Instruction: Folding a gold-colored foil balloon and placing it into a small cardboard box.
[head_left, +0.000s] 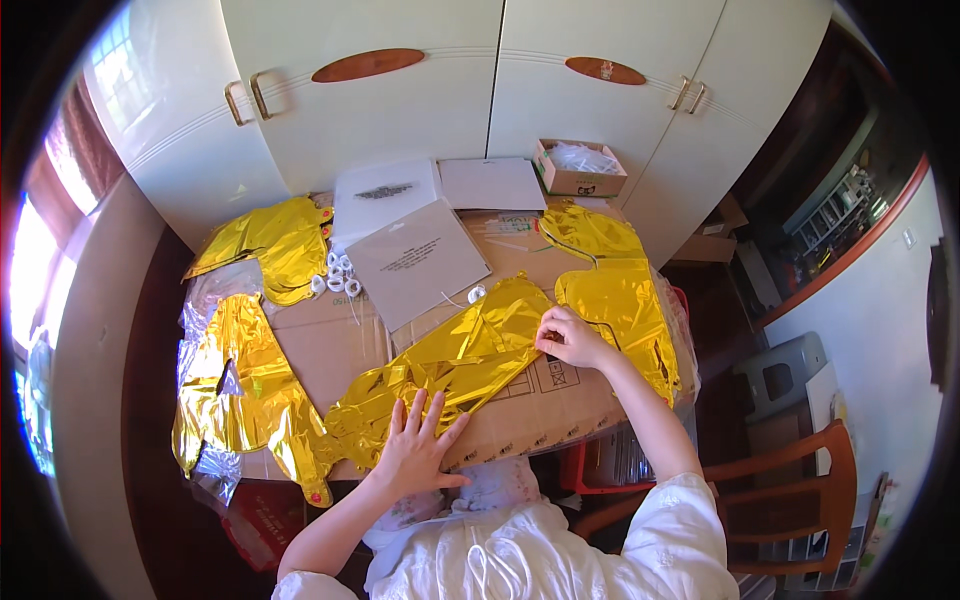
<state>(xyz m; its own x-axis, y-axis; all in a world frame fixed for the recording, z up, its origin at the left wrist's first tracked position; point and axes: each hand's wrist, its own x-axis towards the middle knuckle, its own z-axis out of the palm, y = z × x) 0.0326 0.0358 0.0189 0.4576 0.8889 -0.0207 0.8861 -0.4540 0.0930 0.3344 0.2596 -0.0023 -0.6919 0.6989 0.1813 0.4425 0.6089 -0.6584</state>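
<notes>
Gold foil balloon [470, 350], flat on counter [560, 400]: left hand [415, 450] on its lower end, fingers spread; right hand [572, 338] pinching its upper edge. Behind balloon: open cardboard box [580, 168] holding clear plastic bags.

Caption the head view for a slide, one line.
Left hand flat on a deflated gold foil balloon while the right hand pinches its upper edge, over a cardboard sheet.

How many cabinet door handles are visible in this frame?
4: two handles side by side on the upper-left white cabinet doors, two more handles paired on the upper-right doors. Others may lie outside the view.
</notes>
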